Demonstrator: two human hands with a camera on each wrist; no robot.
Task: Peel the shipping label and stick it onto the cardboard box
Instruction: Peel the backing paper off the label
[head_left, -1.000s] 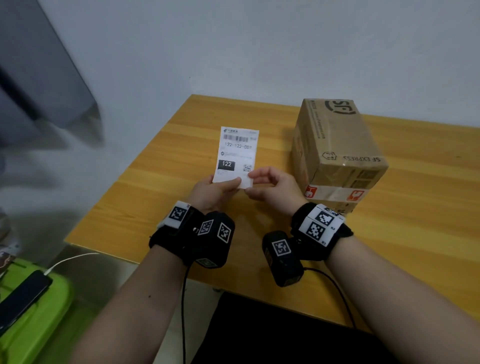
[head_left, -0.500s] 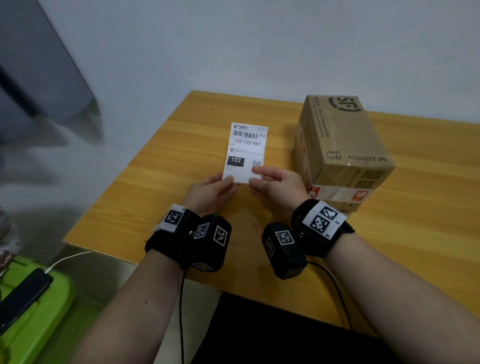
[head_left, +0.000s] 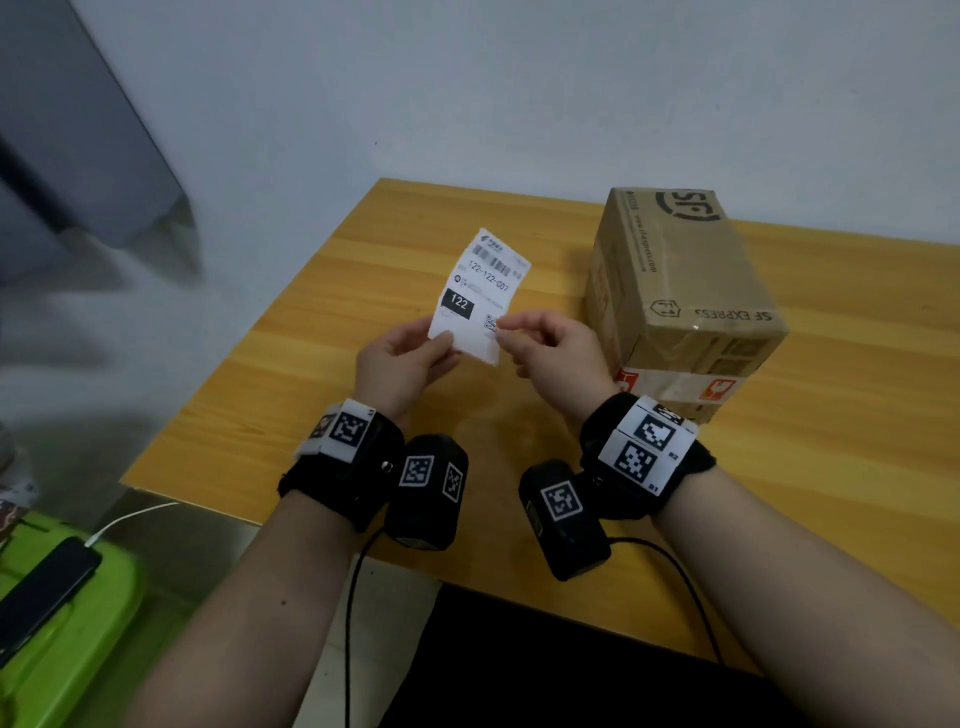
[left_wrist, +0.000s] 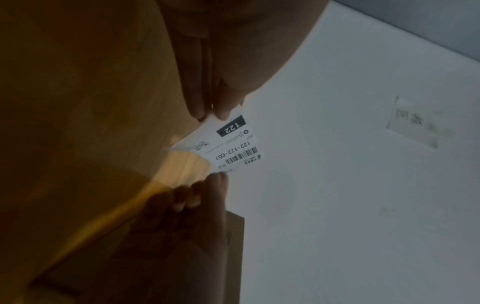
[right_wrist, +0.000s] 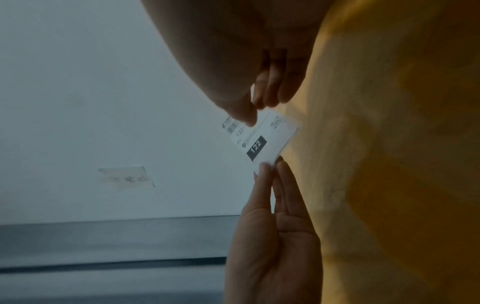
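Two hands share the shipping label (head_left: 475, 299): your left hand (head_left: 402, 366) pinches its lower corner steady while your right hand (head_left: 550, 349) pinches the opposite corner, apparently to start peeling.

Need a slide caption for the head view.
Both hands, left hand and right hand, pinch a shipping label beside the cardboard box.

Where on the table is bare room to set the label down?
Bare table lies left of the hands, toward the wall, and right of the box. Between box and label it is crowded: both hands pinch it there.
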